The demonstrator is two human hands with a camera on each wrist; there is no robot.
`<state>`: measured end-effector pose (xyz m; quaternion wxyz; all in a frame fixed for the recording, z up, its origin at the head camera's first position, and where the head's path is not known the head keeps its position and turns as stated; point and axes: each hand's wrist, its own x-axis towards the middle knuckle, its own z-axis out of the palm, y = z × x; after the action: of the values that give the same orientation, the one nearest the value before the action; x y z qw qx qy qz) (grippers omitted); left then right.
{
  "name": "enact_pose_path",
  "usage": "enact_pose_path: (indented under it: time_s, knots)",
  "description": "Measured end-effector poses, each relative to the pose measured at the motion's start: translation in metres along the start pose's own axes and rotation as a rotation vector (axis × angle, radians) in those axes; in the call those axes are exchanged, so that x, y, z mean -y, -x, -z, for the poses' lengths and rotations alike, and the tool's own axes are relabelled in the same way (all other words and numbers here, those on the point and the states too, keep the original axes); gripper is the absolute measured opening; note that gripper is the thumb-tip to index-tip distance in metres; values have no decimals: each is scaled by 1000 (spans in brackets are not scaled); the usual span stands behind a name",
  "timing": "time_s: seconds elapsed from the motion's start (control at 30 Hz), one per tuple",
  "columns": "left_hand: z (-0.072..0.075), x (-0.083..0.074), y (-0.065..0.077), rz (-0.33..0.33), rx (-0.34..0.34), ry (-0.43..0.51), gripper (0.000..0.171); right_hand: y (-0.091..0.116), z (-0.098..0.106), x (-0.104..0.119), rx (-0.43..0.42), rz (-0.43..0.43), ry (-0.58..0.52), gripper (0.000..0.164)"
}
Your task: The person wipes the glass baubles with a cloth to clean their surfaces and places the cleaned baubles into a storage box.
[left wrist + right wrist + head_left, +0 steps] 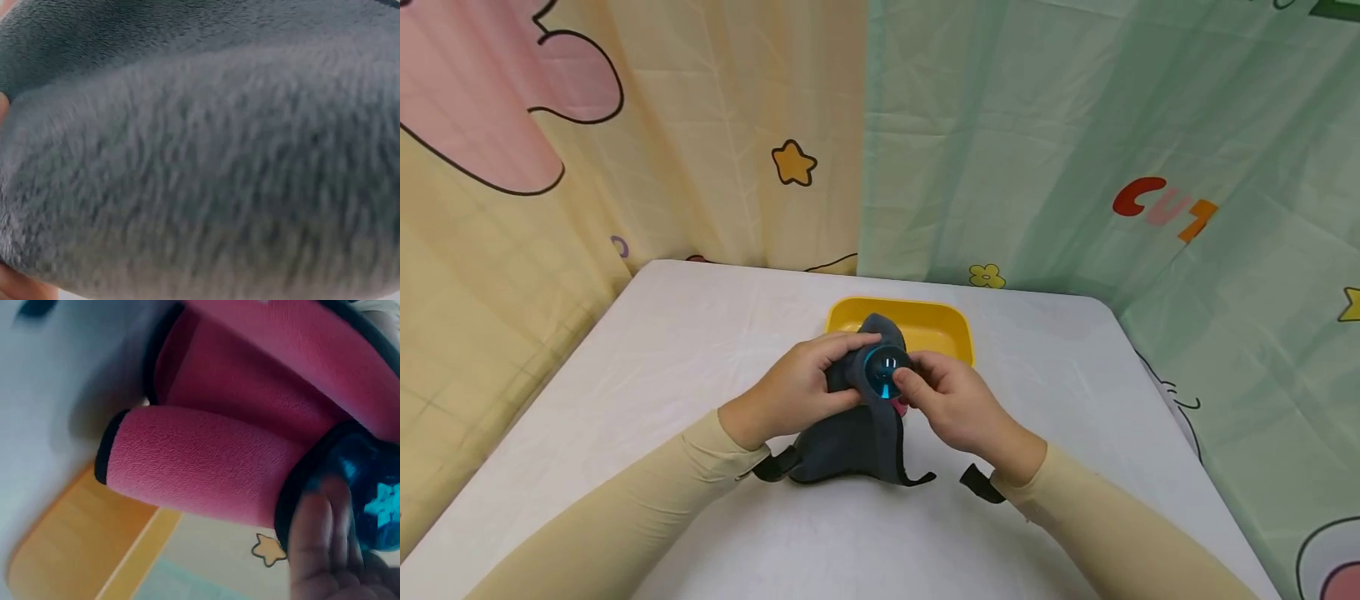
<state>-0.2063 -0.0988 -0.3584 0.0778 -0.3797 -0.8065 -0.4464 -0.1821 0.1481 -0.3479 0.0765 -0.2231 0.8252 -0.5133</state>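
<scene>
Near the middle of the head view, both hands hold a dark grey fabric wrap with black edging. Its pink fleecy lining faces the right wrist view. A glossy blue transparent dome sits in the fabric, with a pale snowflake-like mark seen from the right wrist. My left hand grips the upper part of the wrap, thumb below and fingers above. My right hand pinches the dome's right edge, its thumb on the front. In the left wrist view, grey fabric hides nearly everything except bits of fingers.
Behind the wrap stands a yellow tray, partly covered by it in the head view. The white table backs onto printed curtains. A short black strap shows by the right wrist.
</scene>
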Motion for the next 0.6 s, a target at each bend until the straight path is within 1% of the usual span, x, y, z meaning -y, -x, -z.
enact_pose_path:
  time_s: [0.07, 0.13, 0.23, 0.3, 0.37, 0.47, 0.53, 0.6]
  knots:
    - [0, 1, 1, 2, 5, -3, 62, 1, -1, 1, -25, 42, 44, 45]
    - [0, 1, 2, 1, 9, -3, 62, 3, -1, 3, -18, 106, 98, 56]
    - [1, 1, 2, -7, 14, 9, 62, 5, 5, 5, 46, 198, 188, 67]
    - [1, 1, 2, -9, 17, 11, 63, 5, 9, 6, 102, 231, 273, 75]
    - [2, 1, 2, -5, 21, 15, 63, 5, 12, 7, 134, 245, 362, 80]
    - [3, 0, 2, -1, 17, 10, 63, 3, 13, 8, 129, 246, 483, 84]
    - [3, 0, 2, -3, 15, 6, 63, 2, 12, 8, 106, 238, 505, 82]
    - [3, 0, 1, -6, 11, -1, 63, 1, 12, 6, 93, 223, 470, 80]
